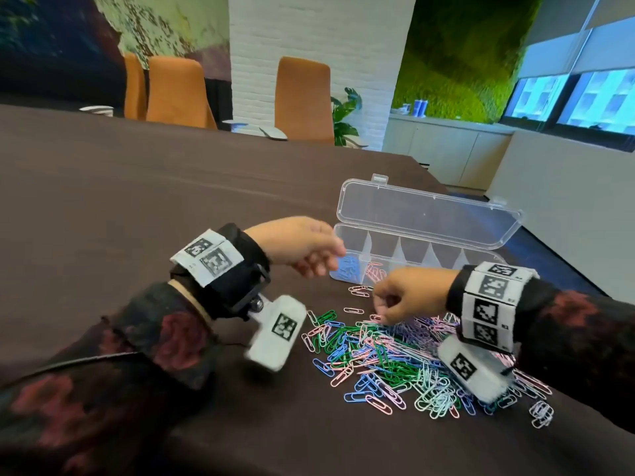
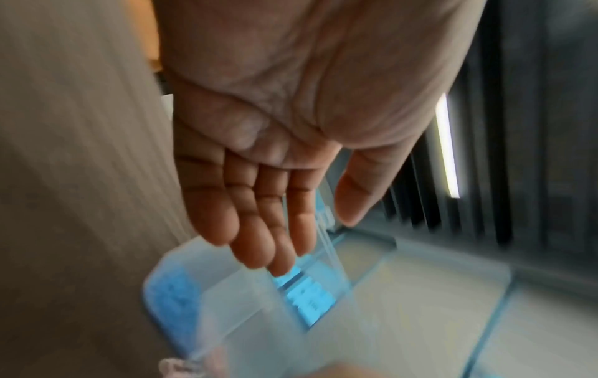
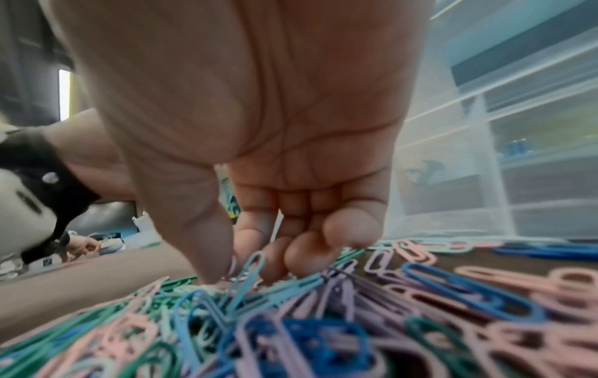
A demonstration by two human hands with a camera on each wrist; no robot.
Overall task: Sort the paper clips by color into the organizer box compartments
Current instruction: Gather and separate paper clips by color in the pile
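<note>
The paper clips (image 1: 395,359) lie heaped on the table (image 1: 137,187) at 6 o'clock of the organizer box (image 1: 412,249), whose leftmost compartments hold blue and pink. The right hand (image 1: 405,297) pinches into the heap's 12 o'clock edge, around a pale clip (image 3: 249,268); better to lift one colour cleanly, shaking off tangles. The left hand (image 2: 275,153) hovers over the blue compartment, fingers straight, empty.

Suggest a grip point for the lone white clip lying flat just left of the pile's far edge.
White clip lies flat on the table, apart from the pile. Probably come from straight above with thumb and forefinger and pinch across its two long sides mid-length; the wire is too low to hook from the side.
</note>
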